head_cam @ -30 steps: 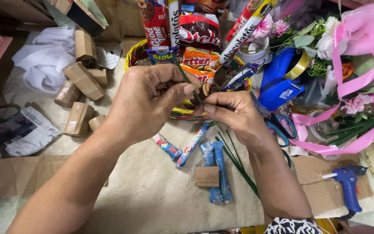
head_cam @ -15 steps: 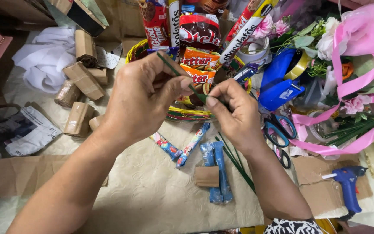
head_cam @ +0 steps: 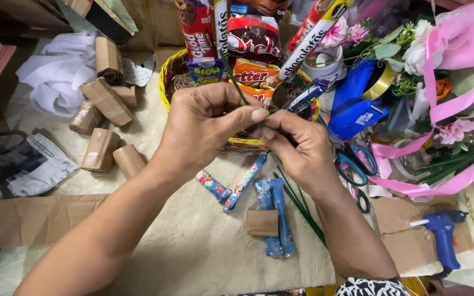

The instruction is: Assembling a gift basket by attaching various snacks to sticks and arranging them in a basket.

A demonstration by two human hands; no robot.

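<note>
The basket (head_cam: 167, 74) already stood packed with upright snack packets, while the left hand (head_cam: 204, 129) and right hand (head_cam: 297, 145), pressed together, pinched a thin green stick (head_cam: 232, 74) just before it, unplaced.

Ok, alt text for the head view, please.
Two bare hands, left hand and right hand, pinch a thin green stick before a yellow basket of snack packets, above a cream cloth.
</note>
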